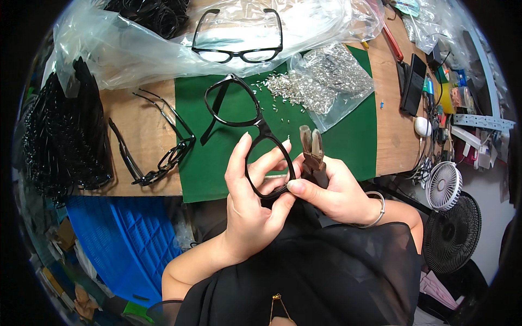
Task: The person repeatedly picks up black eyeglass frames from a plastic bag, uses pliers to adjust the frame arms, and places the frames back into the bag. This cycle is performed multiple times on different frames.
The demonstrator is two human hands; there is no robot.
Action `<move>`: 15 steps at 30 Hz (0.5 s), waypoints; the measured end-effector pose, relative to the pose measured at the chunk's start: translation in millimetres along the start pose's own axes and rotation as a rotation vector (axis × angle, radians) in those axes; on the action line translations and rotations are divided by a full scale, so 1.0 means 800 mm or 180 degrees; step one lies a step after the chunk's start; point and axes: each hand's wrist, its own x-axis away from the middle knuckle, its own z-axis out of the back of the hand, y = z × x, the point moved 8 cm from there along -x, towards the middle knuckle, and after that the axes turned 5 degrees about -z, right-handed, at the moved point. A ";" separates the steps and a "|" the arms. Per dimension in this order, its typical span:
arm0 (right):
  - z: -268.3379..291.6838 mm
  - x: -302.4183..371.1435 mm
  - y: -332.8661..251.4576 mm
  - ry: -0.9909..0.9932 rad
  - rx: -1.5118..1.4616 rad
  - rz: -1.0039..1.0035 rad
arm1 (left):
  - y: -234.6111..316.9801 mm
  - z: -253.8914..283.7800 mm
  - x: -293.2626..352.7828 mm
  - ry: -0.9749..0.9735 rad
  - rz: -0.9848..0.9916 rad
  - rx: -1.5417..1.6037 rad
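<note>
A black eyeglass frame [260,123] is held up over the green mat, one temple attached at its far end. My left hand [247,201] grips its near rim, with the fingers behind and through the lens opening. With thumb and fingertips my right hand [337,187] pinches the lower edge of the same rim. A pair of pliers [314,155] also sits in my right hand, jaws pointing away from me and slightly apart. On the mat beyond lies a heap of small silvery metal pieces [283,89], spilling from a clear plastic bag [340,81].
Black glasses [239,55] rest on clear plastic sheeting at the back, more glasses [163,157] at the left. Bundled black temples [81,130] stand at the far left. A phone [414,84], cables and a white fan [443,186] are right; a blue crate [119,239] sits below the table.
</note>
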 end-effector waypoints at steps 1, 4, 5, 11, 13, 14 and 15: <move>-0.001 0.000 0.003 -0.0017 -0.0018 -0.0082 | 0.001 0.001 0.000 -0.0025 -0.0019 -0.0051; -0.006 -0.003 -0.006 0.0042 0.0041 0.0228 | 0.001 0.004 0.002 0.0059 -0.0049 -0.0026; -0.007 -0.003 -0.010 0.0074 0.0102 0.0332 | 0.000 0.004 0.002 0.0085 -0.0062 -0.0028; -0.003 0.005 -0.019 0.0294 0.1182 0.0703 | -0.003 0.007 0.001 0.0219 -0.0061 0.0045; -0.003 0.003 -0.007 0.0320 0.0315 0.0439 | -0.001 0.006 0.002 0.0301 -0.0103 0.0056; -0.004 0.003 -0.001 0.0327 0.0057 0.0350 | -0.001 0.007 0.002 0.0353 -0.0145 0.0012; -0.003 0.002 0.004 0.0336 -0.0201 0.0262 | -0.001 0.006 0.002 0.0367 -0.0171 -0.0027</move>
